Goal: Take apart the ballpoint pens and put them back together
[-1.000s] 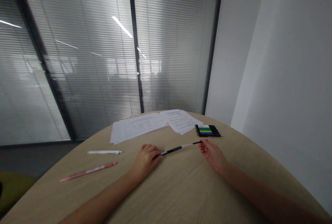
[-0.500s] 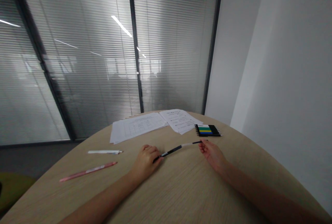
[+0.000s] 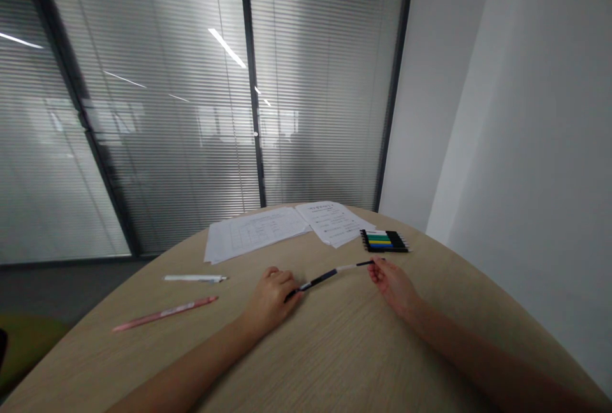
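My left hand rests on the table, closed around the rear of a black pen. From the pen's other end a thin pen refill, pale near the barrel and dark farther out, extends to the right. The fingertips of my right hand pinch its far end. Pen and refill form one slightly bent line between my hands, low over the table; whether they touch it I cannot tell. Just beyond my right hand lies a row of several black pens with white, green, yellow and blue parts.
Left of my left hand lie a white pen and a pink pen. Printed sheets of paper spread along the far side of the round wooden table. Behind it stand glass panels with blinds; a white wall rises at right.
The whole view has shifted very slightly. My hands, the pen and the refill keep the same position relative to each other.
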Demonstrator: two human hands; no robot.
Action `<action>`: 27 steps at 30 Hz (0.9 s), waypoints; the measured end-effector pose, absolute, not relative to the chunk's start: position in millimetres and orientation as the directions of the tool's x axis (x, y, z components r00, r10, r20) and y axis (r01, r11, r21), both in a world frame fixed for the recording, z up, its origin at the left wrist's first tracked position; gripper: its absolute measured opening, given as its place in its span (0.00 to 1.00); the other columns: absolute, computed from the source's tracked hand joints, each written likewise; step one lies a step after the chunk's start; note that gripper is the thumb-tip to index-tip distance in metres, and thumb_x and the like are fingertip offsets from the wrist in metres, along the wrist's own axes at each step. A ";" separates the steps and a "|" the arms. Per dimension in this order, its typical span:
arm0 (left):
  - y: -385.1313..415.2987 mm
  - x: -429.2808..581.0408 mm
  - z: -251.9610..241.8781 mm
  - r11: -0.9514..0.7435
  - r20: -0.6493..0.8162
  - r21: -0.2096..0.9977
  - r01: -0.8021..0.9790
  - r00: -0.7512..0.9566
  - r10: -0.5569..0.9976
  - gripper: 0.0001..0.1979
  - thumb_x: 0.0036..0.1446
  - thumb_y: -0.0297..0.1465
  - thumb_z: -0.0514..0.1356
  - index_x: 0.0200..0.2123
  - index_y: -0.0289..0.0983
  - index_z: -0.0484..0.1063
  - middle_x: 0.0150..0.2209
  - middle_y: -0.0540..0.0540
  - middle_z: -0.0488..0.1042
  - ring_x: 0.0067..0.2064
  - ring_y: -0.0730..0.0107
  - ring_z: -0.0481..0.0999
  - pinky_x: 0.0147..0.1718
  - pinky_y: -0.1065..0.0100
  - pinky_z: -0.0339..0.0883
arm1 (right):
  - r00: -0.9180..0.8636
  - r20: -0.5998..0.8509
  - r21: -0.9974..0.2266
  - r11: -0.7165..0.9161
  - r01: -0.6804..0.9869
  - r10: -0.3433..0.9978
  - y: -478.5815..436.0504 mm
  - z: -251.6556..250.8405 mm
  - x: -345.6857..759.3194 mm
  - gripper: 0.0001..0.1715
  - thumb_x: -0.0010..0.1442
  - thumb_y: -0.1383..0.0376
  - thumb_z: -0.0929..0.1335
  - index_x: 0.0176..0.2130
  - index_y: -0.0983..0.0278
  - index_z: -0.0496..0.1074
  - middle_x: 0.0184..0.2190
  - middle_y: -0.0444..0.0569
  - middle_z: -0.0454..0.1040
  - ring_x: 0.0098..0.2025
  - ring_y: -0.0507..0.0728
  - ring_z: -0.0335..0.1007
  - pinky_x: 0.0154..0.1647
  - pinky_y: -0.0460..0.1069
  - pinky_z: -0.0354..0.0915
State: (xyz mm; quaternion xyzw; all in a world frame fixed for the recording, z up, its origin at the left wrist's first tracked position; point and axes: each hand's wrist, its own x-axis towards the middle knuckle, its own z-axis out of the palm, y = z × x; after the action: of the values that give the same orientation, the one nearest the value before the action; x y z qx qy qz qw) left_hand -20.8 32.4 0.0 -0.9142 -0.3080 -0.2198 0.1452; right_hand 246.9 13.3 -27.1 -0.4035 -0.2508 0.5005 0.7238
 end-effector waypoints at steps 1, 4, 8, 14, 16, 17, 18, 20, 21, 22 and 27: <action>32.4 -20.8 0.1 -0.769 0.489 -0.127 0.627 0.714 0.501 0.09 0.54 0.30 0.52 0.26 0.37 0.70 0.26 0.48 0.71 0.30 0.69 0.70 0.37 0.63 0.58 | 0.373 -0.039 -0.834 0.175 -0.523 0.927 13.4 -27.1 247.1 0.04 0.41 0.67 0.71 0.20 0.65 0.71 0.16 0.43 0.70 0.20 0.48 0.64 0.22 0.43 0.61; 32.3 -20.9 0.4 -0.768 0.484 -0.104 0.632 0.707 0.515 0.09 0.55 0.29 0.52 0.27 0.36 0.70 0.27 0.48 0.72 0.31 0.69 0.70 0.36 0.63 0.58 | 0.370 -0.035 -0.835 0.176 -0.521 0.929 13.5 -26.7 247.6 0.05 0.40 0.67 0.71 0.19 0.66 0.71 0.16 0.43 0.70 0.20 0.48 0.64 0.21 0.43 0.60; 31.8 -21.0 0.6 -0.769 0.484 -0.085 0.634 0.701 0.524 0.09 0.55 0.29 0.52 0.28 0.36 0.70 0.28 0.48 0.72 0.31 0.69 0.70 0.36 0.63 0.58 | 0.372 -0.035 -0.836 0.177 -0.519 0.927 13.8 -26.6 248.1 0.05 0.40 0.67 0.72 0.20 0.66 0.71 0.16 0.42 0.70 0.19 0.48 0.63 0.20 0.43 0.59; 32.9 -20.7 -1.1 -0.763 0.501 -0.077 0.641 0.687 0.527 0.10 0.56 0.30 0.51 0.28 0.36 0.70 0.28 0.47 0.72 0.31 0.68 0.70 0.34 0.65 0.59 | 0.378 -0.033 -0.845 0.175 -0.505 0.925 14.8 -28.7 249.4 0.05 0.41 0.67 0.71 0.20 0.65 0.70 0.16 0.42 0.69 0.20 0.48 0.64 0.20 0.43 0.60; 33.6 -20.7 -2.0 -0.763 0.502 -0.080 0.641 0.688 0.525 0.10 0.56 0.30 0.51 0.28 0.36 0.70 0.28 0.47 0.72 0.31 0.68 0.70 0.33 0.65 0.60 | 0.376 -0.029 -0.851 0.175 -0.495 0.926 14.8 -29.7 250.2 0.05 0.41 0.66 0.71 0.20 0.65 0.70 0.16 0.42 0.69 0.20 0.49 0.64 0.20 0.43 0.61; 33.8 -20.8 -2.3 -0.765 0.500 -0.081 0.639 0.690 0.523 0.10 0.56 0.30 0.51 0.28 0.36 0.70 0.28 0.47 0.72 0.30 0.68 0.70 0.33 0.65 0.60 | 0.375 -0.026 -0.854 0.174 -0.491 0.927 14.9 -30.3 250.6 0.05 0.41 0.66 0.71 0.21 0.64 0.70 0.16 0.43 0.69 0.20 0.49 0.64 0.21 0.44 0.61; 33.9 -20.8 -2.5 -0.767 0.500 -0.080 0.637 0.691 0.522 0.10 0.56 0.30 0.51 0.28 0.36 0.70 0.28 0.47 0.72 0.30 0.68 0.70 0.33 0.65 0.60 | 0.376 -0.024 -0.856 0.175 -0.486 0.926 14.9 -30.8 251.0 0.05 0.42 0.66 0.71 0.21 0.64 0.70 0.17 0.43 0.70 0.20 0.49 0.65 0.21 0.44 0.61; 33.4 -20.8 -2.5 -0.771 0.501 -0.071 0.632 0.691 0.521 0.10 0.56 0.30 0.51 0.28 0.36 0.70 0.28 0.47 0.71 0.30 0.68 0.70 0.33 0.65 0.60 | 0.380 -0.018 -0.860 0.179 -0.478 0.925 15.2 -31.7 251.7 0.05 0.42 0.66 0.71 0.21 0.64 0.70 0.17 0.43 0.70 0.21 0.50 0.65 0.22 0.45 0.62; 33.0 -20.8 -2.3 -0.772 0.502 -0.064 0.632 0.689 0.522 0.11 0.57 0.30 0.50 0.28 0.36 0.70 0.28 0.47 0.71 0.30 0.68 0.70 0.32 0.66 0.60 | 0.383 -0.016 -0.861 0.183 -0.475 0.923 15.4 -32.0 251.9 0.05 0.42 0.66 0.71 0.21 0.64 0.70 0.17 0.43 0.70 0.21 0.51 0.65 0.22 0.46 0.62; 32.6 -20.7 -2.1 -0.771 0.503 -0.058 0.634 0.686 0.526 0.11 0.57 0.30 0.50 0.28 0.36 0.70 0.28 0.47 0.71 0.30 0.68 0.70 0.31 0.66 0.60 | 0.387 -0.014 -0.861 0.186 -0.474 0.922 15.6 -32.3 252.0 0.05 0.42 0.66 0.71 0.21 0.64 0.70 0.17 0.43 0.70 0.21 0.51 0.65 0.22 0.46 0.62; 31.8 -20.3 -1.1 -0.757 0.476 -0.069 0.649 0.689 0.547 0.10 0.57 0.29 0.51 0.28 0.36 0.70 0.28 0.47 0.71 0.29 0.69 0.70 0.30 0.68 0.61 | 0.395 -0.019 -0.860 0.187 -0.476 0.919 15.6 -32.3 251.4 0.05 0.42 0.66 0.71 0.21 0.64 0.70 0.17 0.43 0.69 0.20 0.50 0.64 0.20 0.45 0.61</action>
State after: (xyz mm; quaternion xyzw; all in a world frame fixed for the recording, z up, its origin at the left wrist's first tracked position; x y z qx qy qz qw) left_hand -20.3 31.8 -1.1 -0.9114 -0.3282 -0.2190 0.1170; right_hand 251.4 15.6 -32.3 -0.4175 -0.2651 0.4819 0.7233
